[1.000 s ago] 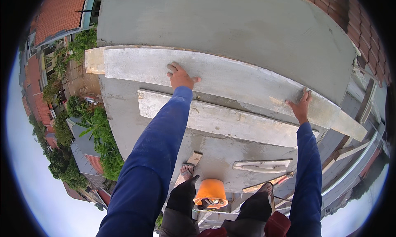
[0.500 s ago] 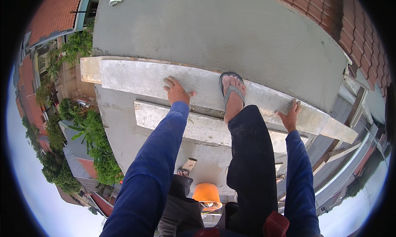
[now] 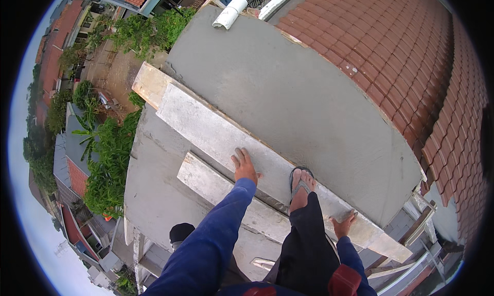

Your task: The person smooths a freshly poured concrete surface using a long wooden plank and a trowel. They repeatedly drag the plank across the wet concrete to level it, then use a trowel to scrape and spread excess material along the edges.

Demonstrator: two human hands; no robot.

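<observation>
A long pale wooden plank lies across a slab of smooth grey concrete, running from the upper left to the lower right. Flat on its top rests my left hand, thumb out and fingers stretched. Farther along, near the plank's right end, my right hand touches the wood with thumb and fingers apart, the fingertips at the far edge. Between the hands my foot in a flip-flop stands on the same plank. A second plank lies nearer me, roughly parallel and partly hidden by my left arm.
Brown roof tiles border the slab on the right. At its far end lies a white half-round piece. Lower left, a person's black cap shows beside my arm. Trees and houses lie below the slab's left edge.
The view has turned and shifted, so the plank now slants down to the right and more roof shows. Both hands and the foot stay on the plank. The orange bucket has left view.
</observation>
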